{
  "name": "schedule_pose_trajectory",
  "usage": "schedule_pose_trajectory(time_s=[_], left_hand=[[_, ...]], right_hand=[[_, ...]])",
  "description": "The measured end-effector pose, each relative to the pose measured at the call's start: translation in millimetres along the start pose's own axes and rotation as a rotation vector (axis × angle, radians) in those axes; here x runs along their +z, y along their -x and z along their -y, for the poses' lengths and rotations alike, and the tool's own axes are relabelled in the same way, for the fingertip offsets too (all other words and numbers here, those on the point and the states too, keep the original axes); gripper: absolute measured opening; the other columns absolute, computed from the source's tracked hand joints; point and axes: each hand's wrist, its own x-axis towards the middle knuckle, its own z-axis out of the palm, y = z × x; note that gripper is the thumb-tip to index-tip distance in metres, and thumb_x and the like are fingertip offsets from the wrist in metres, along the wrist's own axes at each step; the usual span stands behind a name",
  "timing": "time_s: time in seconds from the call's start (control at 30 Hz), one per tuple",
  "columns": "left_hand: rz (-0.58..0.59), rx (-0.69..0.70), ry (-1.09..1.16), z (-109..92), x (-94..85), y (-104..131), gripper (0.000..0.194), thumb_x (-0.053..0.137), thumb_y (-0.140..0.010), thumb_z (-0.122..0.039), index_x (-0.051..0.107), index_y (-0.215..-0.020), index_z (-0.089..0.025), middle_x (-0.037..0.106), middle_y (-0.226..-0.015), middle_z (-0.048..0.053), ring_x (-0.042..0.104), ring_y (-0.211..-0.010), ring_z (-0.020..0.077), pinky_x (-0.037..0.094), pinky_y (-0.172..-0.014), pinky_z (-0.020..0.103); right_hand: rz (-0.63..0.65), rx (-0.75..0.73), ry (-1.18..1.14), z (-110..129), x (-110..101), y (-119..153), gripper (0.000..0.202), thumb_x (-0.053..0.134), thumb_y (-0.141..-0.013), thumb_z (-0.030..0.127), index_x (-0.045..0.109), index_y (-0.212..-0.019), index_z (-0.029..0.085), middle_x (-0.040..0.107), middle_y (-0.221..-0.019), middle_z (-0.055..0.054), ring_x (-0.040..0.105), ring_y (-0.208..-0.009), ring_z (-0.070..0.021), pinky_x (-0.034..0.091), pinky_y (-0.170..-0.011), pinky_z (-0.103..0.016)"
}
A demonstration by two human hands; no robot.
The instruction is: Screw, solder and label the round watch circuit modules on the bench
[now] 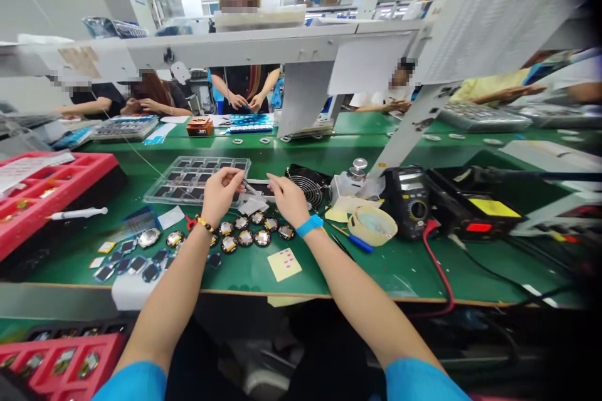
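Observation:
My left hand (222, 193) is closed in a pinch on a thin, light tool (251, 188) at the right edge of a clear compartment tray (188, 178). To its right is my right hand (288, 199), its index finger pointing left toward the tool's tip; whether it grips anything small is hidden. Beneath both hands lie small white pieces (254, 205) and several round watch-like modules (245, 237). Left of my left forearm are several dark square screens (138, 264) and a silver round part (148, 237).
Red trays (56, 191) stand at the left. A black fan (308, 185), a yellowish bowl (372, 225), a blue-handled tool (360, 243), a multimeter (411, 200) and a red-lit device (475, 213) are on the right. A white rail (291, 44) crosses ahead; people sit beyond.

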Motion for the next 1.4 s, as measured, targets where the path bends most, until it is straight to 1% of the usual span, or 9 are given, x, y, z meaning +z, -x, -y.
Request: schedule_pose_trajectory(time_s=[0.13,0.23,0.37,0.53,0.67,0.73,0.87,1.1,1.4], left_hand=[[0.02,0.025,0.099,1.6,4.1,0.5,0.048,0.085,-0.077,-0.058,0.07,-0.094,-0.015,0.07,-0.075,0.001,0.071,-0.067,0.0156,0.062,-0.068,0.029],[0.132,0.047,0.141,-1.4,10.0,8.5,0.048,0.084,-0.08,-0.059,0.069,-0.097,-0.016,0.07,-0.077,0.001,0.071,-0.068,0.0151,0.062,-0.069,0.029],[0.389,0.198,0.087,-17.0,22.2,27.8,0.056,0.078,-0.09,-0.051,0.061,-0.133,-0.018,0.074,-0.111,0.009,0.075,-0.096,0.0187,0.063,-0.085,0.031],[0.535,0.576,-0.416,-45.6,33.6,67.5,0.026,0.06,-0.104,-0.042,0.07,-0.108,-0.018,0.072,-0.101,0.006,0.071,-0.092,0.0172,0.057,-0.083,0.029],[0.875,0.694,-0.924,-43.1,34.0,131.4,0.036,0.061,-0.103,-0.049,0.072,-0.103,-0.015,0.074,-0.101,0.011,0.073,-0.096,0.0249,0.058,-0.083,0.034],[0.942,0.706,-1.069,-28.9,36.3,165.7,0.071,0.074,-0.089,-0.065,0.068,-0.126,-0.006,0.073,-0.125,0.023,0.072,-0.113,0.034,0.058,-0.095,0.041],[0.926,0.793,-1.229,-0.1,56.1,204.0,0.114,0.08,-0.076,-0.074,0.046,-0.157,0.0,0.045,-0.163,0.032,0.046,-0.151,0.0425,0.042,-0.122,0.048],[0.796,0.745,-1.198,7.7,101.3,205.6,0.057,0.064,-0.099,-0.025,0.055,-0.152,-0.007,0.066,-0.141,0.026,0.059,-0.138,0.0394,0.052,-0.114,0.054],[0.711,0.747,-1.093,14.8,88.3,213.4,0.053,0.048,-0.099,-0.013,0.059,-0.151,-0.01,0.066,-0.142,0.023,0.061,-0.139,0.0394,0.055,-0.113,0.052]], right_hand=[[0.058,-0.091,0.084,27.6,-22.5,14.7,0.039,0.054,-0.105,0.052,0.081,-0.111,0.026,0.078,-0.09,-0.005,0.072,-0.087,-0.0228,0.05,-0.077,-0.032],[0.136,-0.067,0.329,37.9,-37.6,28.3,0.027,0.066,-0.098,0.048,0.079,-0.101,0.025,0.072,-0.07,-0.003,0.069,-0.072,-0.0227,0.042,-0.066,-0.03],[-0.012,0.047,0.44,31.8,-67.4,51.1,0.025,0.058,-0.101,0.039,0.068,-0.085,0.022,0.067,-0.065,-0.005,0.065,-0.064,-0.0231,0.04,-0.063,-0.032],[-0.019,0.211,-0.222,12.0,-97.2,100.8,0.033,0.05,-0.104,0.051,0.062,-0.088,0.024,0.068,-0.064,-0.001,0.067,-0.064,-0.0195,0.054,-0.068,-0.033],[0.046,0.316,-0.557,0.7,-93.0,136.0,0.039,0.059,-0.098,0.059,0.067,-0.114,0.024,0.077,-0.09,-0.005,0.075,-0.088,-0.0218,0.061,-0.076,-0.035],[0.086,0.341,-0.627,-1.9,-85.4,143.0,0.04,0.063,-0.095,0.06,0.069,-0.11,0.023,0.076,-0.094,-0.006,0.074,-0.092,-0.0219,0.062,-0.076,-0.034],[0.15,0.404,-0.717,-6.7,-70.3,139.3,0.037,0.066,-0.094,0.06,0.061,-0.088,0.024,0.064,-0.068,0.002,0.066,-0.067,-0.0168,0.058,-0.069,-0.031],[0.142,0.493,-0.696,-20.5,-59.5,132.2,0.036,0.069,-0.09,0.058,0.058,-0.086,0.024,0.064,-0.067,0.003,0.066,-0.07,-0.0169,0.057,-0.076,-0.032],[0.129,0.518,-0.618,-24.0,-56.2,133.8,0.043,0.07,-0.09,0.065,0.057,-0.085,0.025,0.061,-0.062,0.004,0.062,-0.063,-0.0158,0.054,-0.071,-0.031]])
